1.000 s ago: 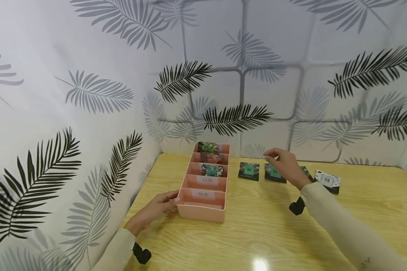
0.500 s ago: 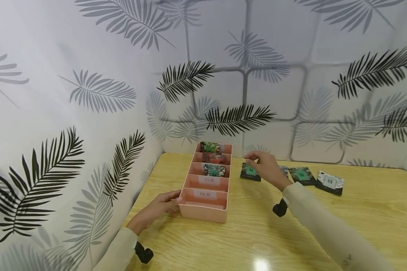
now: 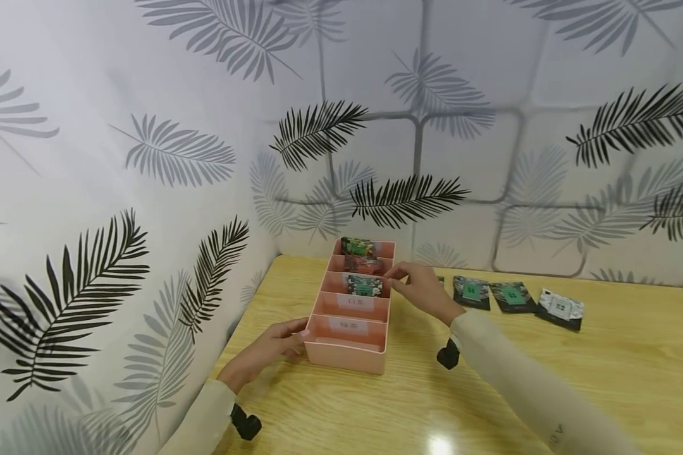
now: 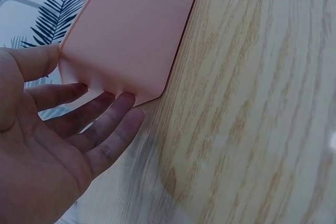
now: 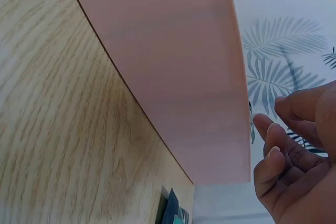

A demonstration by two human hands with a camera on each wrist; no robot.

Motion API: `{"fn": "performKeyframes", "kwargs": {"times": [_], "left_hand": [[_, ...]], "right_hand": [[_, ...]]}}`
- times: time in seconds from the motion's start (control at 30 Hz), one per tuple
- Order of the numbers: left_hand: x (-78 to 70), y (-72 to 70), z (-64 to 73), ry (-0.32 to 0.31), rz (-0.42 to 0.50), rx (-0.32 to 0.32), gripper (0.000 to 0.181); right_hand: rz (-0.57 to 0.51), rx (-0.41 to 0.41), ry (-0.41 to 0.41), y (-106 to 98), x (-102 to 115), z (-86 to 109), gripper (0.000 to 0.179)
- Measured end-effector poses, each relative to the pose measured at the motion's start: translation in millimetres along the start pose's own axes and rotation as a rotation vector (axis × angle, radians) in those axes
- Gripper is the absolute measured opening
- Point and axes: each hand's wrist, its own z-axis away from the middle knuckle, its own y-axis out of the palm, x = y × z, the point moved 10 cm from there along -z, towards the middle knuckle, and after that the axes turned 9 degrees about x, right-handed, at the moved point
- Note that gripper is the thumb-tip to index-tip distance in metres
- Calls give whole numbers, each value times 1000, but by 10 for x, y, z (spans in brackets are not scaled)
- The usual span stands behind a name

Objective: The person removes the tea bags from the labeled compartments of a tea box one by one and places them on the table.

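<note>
In the head view, a pink divided box (image 3: 346,360) stands left of centre on the table. My left hand (image 3: 267,351) holds its near left corner. In the left wrist view the thumb meets the rim and the fingertips lie on the wall. My right hand (image 3: 424,289) is at the box's right rim, by the third compartment from the front, where a dark tea packet with a green label (image 3: 365,286) sits. In the right wrist view its thumb and fingers are bent with a gap between them and nothing held. A red packet (image 3: 360,264) and a green-yellow packet (image 3: 356,246) occupy the two rear compartments.
Right of the box lie several dark packets in a row: a green-labelled packet (image 3: 471,292), another green-labelled packet (image 3: 513,296) and a white-labelled packet (image 3: 560,308). One more is partly behind my right hand. The two front compartments carry paper labels (image 3: 348,326). A leaf-patterned wall (image 3: 467,227) borders the table (image 3: 489,373).
My right hand has moved left, from above the packets on the table to the box's right rim. My left hand stays at the box corner. The view has shifted slightly.
</note>
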Motion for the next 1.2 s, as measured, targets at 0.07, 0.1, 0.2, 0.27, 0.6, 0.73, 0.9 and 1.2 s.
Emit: {"fn": "performKeyframes", "kwargs": {"times": [0.07, 0.1, 0.2, 0.27, 0.6, 0.73, 0.9, 1.2], "left_hand": [[-5, 6, -3, 2, 0, 4, 63], [-7, 9, -5, 3, -2, 5, 63], [-13, 14, -9, 8, -5, 7, 63], [-14, 13, -10, 10, -6, 7, 63], [-11, -5, -11, 16, 4, 3, 61], [-13, -7, -8, 23, -1, 6, 60], [-5, -9, -13, 25, -9, 7, 60], [12, -13, -4, 14, 1, 2, 61]], "right_hand": [[11, 15, -4, 55, 15, -29, 19], [22, 20, -12, 77, 32, -42, 18], [69, 42, -42, 154, 93, -75, 18], [115, 51, -59, 205, 136, -97, 18], [315, 46, 22, 330, 271, -137, 8], [393, 8, 58, 314, 333, -147, 12], [364, 1, 83, 309, 329, -174, 15], [31, 9, 75, 259, 100, -206, 12]]}}
